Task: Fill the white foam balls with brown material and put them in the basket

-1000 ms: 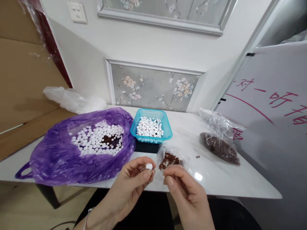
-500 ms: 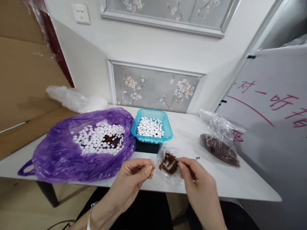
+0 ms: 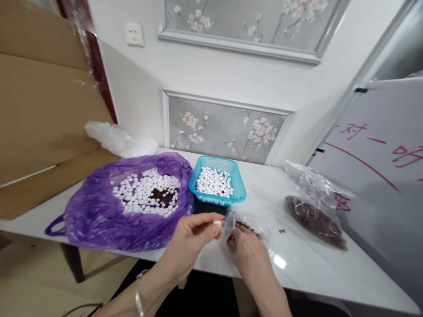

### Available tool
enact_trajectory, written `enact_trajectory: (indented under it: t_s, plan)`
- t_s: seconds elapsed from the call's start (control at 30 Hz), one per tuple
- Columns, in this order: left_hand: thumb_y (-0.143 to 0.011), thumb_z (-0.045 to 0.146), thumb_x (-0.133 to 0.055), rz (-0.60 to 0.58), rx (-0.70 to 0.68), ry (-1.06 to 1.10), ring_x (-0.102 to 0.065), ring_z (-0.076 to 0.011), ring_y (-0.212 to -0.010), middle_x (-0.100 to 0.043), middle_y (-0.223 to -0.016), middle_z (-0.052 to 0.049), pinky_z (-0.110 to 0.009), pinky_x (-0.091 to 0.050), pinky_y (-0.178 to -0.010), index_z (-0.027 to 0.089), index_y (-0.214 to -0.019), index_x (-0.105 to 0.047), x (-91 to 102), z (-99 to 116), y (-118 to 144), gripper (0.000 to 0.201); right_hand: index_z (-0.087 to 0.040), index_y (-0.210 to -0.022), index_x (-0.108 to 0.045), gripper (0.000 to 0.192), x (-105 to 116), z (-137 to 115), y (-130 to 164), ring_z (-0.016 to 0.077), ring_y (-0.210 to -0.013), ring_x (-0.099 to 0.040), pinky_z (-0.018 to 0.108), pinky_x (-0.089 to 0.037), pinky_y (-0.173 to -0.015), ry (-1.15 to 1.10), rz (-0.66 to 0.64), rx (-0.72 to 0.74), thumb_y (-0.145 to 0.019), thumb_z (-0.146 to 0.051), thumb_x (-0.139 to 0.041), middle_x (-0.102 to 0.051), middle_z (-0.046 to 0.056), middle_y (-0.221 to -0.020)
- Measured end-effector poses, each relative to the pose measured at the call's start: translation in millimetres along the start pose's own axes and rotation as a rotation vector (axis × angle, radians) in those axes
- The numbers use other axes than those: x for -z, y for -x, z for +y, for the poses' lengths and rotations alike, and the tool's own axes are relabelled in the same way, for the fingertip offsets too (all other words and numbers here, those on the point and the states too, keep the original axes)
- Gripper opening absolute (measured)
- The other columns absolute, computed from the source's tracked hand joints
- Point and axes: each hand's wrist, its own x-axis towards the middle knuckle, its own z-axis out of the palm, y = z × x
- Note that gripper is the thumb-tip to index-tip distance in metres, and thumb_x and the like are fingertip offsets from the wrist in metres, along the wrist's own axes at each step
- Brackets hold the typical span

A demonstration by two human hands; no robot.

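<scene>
The left hand (image 3: 194,233) pinches a small white bead (image 3: 217,223) between thumb and fingertips, just above the near edge of the white desk (image 3: 310,273). The right hand (image 3: 246,248) reaches into a small clear bag (image 3: 251,220) of tiny brown pieces lying just beside it. Behind them stands a turquoise basket (image 3: 239,191) of white beads, touching an open purple plastic bag (image 3: 92,211) holding more beads. A larger clear bag of brown pieces (image 3: 313,215) lies well to the right.
</scene>
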Motion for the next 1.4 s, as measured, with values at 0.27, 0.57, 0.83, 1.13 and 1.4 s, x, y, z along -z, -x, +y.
enact_trajectory:
  t_s: [0.27, 0.57, 0.83, 1.13, 1.4]
  plan:
    - [-0.078, 0.017, -0.068, 0.133, -0.235, -0.453, -0.069, -0.0275, -0.099, -0.075, -0.11, -0.017, -0.035, -0.053, -0.089, 0.008, -0.115, -0.072, -7.2, 16, -109, 0.039, -0.02, -0.09, -0.074, 0.026, -22, 21, 0, 0.0311, -0.094, -0.071, 0.036, -0.05, -0.073, 0.034, -0.006, 0.075, -0.086, -0.012, -0.05, -0.075, 0.012, -0.102]
    - [-0.078, 0.019, -0.062, 0.086, -0.165, -1.088, -0.069, -0.0287, -0.099, -0.079, -0.1, -0.007, -0.035, -0.047, -0.093, 0.018, -0.093, -0.079, 102.4, 72, -85, 0.023, -0.024, -0.078, -0.068, 0.026, -24, 22, 2, 0.025, -0.071, -0.069, 0.032, -0.043, -0.056, -0.056, 0.105, 0.049, -0.088, -0.018, -0.045, -0.075, 0.009, -0.084]
    - [-0.087, 0.033, -0.065, 0.04, 0.069, -1.45, -0.066, -0.019, -0.082, -0.072, -0.087, -0.004, -0.04, -0.051, -0.081, 0.016, -0.084, -0.068, 156.9, 45, -60, 0.018, -0.022, -0.086, -0.063, 0.02, -23, 25, 4, 0.024, -0.068, -0.069, 0.033, -0.049, -0.059, -0.266, 0.272, -0.011, -0.084, -0.02, -0.043, -0.072, 0.008, -0.085]
    - [-0.081, 0.021, -0.056, 0.186, -0.104, -1.309, -0.066, -0.0297, -0.089, -0.075, -0.089, -0.012, -0.038, -0.046, -0.085, 0.017, -0.078, -0.072, 137.5, 50, -64, 0.017, -0.022, -0.081, -0.068, 0.022, -6, 24, 9, 0.0201, -0.067, -0.066, 0.032, -0.052, -0.066, -0.462, 0.288, -0.057, -0.09, -0.03, -0.05, -0.07, 0.005, -0.08]
    - [-0.073, 0.032, -0.08, -0.011, 0.0, -0.167, -0.067, -0.0144, -0.075, -0.072, -0.081, -0.002, -0.023, -0.052, -0.073, 0.018, -0.084, -0.073, 49.6, 35, -25, 0.02, -0.022, -0.081, -0.073, 0.018, 6, 19, 12, 0.0192, -0.071, -0.065, 0.031, -0.051, -0.069, -0.629, 0.261, -0.098, -0.084, -0.024, -0.054, -0.071, 0.004, -0.086]
